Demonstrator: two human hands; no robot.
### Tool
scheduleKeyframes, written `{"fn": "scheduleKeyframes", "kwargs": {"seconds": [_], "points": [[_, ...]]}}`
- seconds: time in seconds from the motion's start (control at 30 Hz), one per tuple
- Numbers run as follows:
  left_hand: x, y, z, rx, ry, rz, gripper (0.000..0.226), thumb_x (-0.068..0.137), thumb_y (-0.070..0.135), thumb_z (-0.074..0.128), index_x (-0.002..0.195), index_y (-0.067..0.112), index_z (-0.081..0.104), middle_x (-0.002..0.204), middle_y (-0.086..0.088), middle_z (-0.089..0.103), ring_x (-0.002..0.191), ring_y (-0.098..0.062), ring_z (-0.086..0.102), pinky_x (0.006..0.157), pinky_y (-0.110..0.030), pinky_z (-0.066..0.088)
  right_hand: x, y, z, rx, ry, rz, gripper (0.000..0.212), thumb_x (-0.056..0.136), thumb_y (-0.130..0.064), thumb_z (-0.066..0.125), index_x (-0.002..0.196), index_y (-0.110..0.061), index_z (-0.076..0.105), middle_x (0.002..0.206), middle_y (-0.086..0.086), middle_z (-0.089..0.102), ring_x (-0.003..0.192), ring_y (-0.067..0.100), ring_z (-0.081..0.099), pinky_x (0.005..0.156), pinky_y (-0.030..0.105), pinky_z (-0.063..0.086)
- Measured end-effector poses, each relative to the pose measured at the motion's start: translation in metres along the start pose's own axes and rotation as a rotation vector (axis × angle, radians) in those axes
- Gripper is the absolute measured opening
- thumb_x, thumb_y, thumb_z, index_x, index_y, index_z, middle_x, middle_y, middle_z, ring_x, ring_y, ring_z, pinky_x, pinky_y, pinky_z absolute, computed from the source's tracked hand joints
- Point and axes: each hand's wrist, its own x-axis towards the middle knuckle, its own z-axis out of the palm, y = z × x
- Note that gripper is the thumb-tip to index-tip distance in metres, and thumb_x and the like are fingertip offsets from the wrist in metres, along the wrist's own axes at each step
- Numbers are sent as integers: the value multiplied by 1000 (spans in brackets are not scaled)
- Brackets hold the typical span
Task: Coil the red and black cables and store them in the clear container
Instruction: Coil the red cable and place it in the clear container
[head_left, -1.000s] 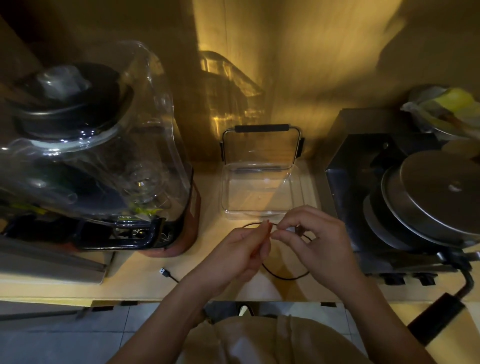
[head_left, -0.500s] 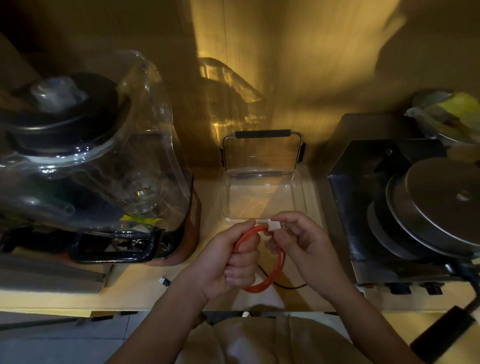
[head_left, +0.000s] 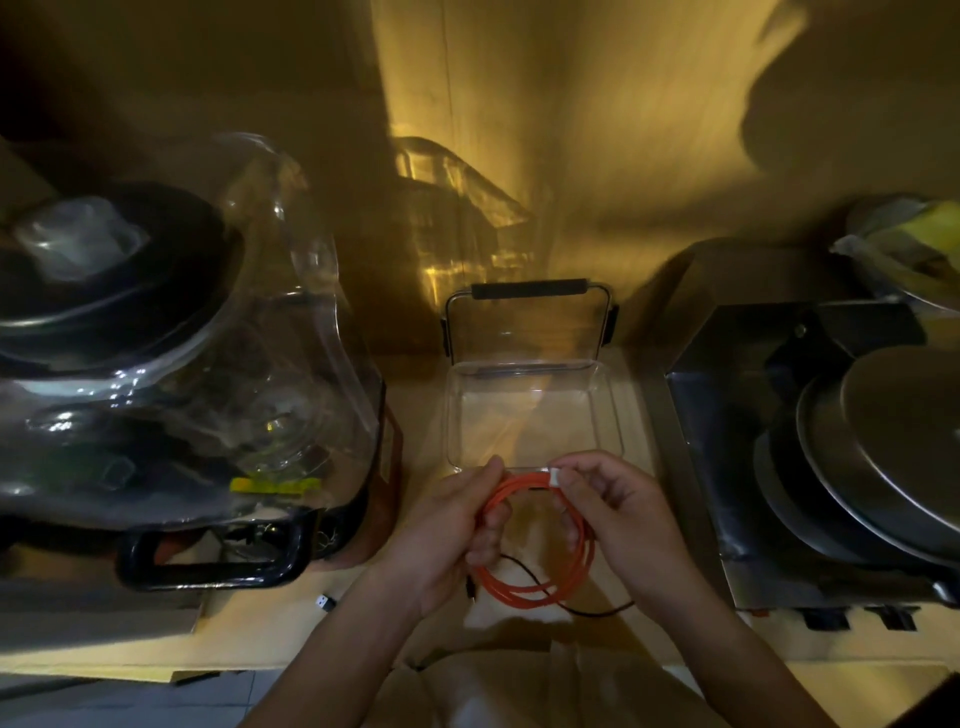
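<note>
Both hands are over the front of the tabletop (head_left: 156, 644), just in front of the clear container (head_left: 608, 415).

Left hand (head_left: 447, 540): fingers curled closed around the left side of the red cable (head_left: 540, 592), with the loops running through the grip.

Right hand (head_left: 628, 514): thumb and forefinger pinched on the white connector (head_left: 555, 476) at the top of the coil, other fingers loosely bent.

The red cable is wound into several roughly round loops hanging between the 2 hands; the bottom of the coil is low over the tabletop, and I can't tell if it touches.

The black cable (head_left: 597, 609) lies uncoiled on the tabletop under and behind the red coil. A thin strand shows inside the loop and trails out right below the right hand. A small black USB plug (head_left: 325, 603) sits on the tabletop to the left of the left forearm, apart from the hands.

The clear container sits open, with nothing visible inside; its lid (head_left: 530, 322) with a black handle strip stands upright at the back.

A blender with a clear jar (head_left: 182, 389) stands left of the container. A steel appliance with round metal lids (head_left: 857, 457) stands to the right. Lighting is dim and yellow, so fine detail is poor.
</note>
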Motion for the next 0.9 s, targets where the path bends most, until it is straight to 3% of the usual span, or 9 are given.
{"fn": "scheduleKeyframes", "kwargs": {"seconds": [0.2,0.3,0.4,0.53,0.7,0.83,0.9], "points": [[15,4,-6,-19,84,18,25,99,15,50,117,4,63,75,-6,63,60,-14,53,61,-26,48,26,8,-1,51,102,105,11,96,-8,57,98,-5,67,60,6,59,49,11,53,47,21,48],[25,2,-10,-43,124,-45,21,98,12,52,116,6,62,83,-9,68,71,-17,64,72,-34,57,42,16,-1,107,122,177,12,97,-8,55,100,-5,66,62,7,56,54,13,50,52,24,45],[37,0,-16,-5,146,-120,23,99,16,52,117,8,63,89,-7,72,89,-21,68,90,-46,55,61,24,-4,198,159,224,12,98,-6,53,99,-6,64,64,6,56,52,12,49,49,23,44],[53,-1,-18,51,188,-177,22,99,15,52,117,10,63,94,-8,77,87,-20,72,83,-40,58,88,35,-7,199,184,270,12,99,-7,52,101,-5,64,64,6,55,52,13,47,48,22,43],[81,-1,-17,6,285,-165,23,97,6,54,118,7,60,111,-24,71,92,-30,71,76,-33,60,124,41,-9,53,135,283,22,101,-10,48,110,-15,67,62,2,53,52,12,49,45,19,43],[109,2,-13,-130,414,-125,32,84,-1,66,116,4,61,92,-20,74,74,-23,71,69,-31,60,159,47,-11,-219,142,206,24,102,-14,48,109,-19,71,79,-8,64,67,2,60,60,18,49],[126,2,-12,-187,470,-132,28,86,-1,64,114,3,61,83,-15,74,65,-18,72,58,-26,60,175,51,-11,-261,150,198,23,102,-13,48,104,-21,70,77,-11,65,60,-3,62,53,12,48]]}}
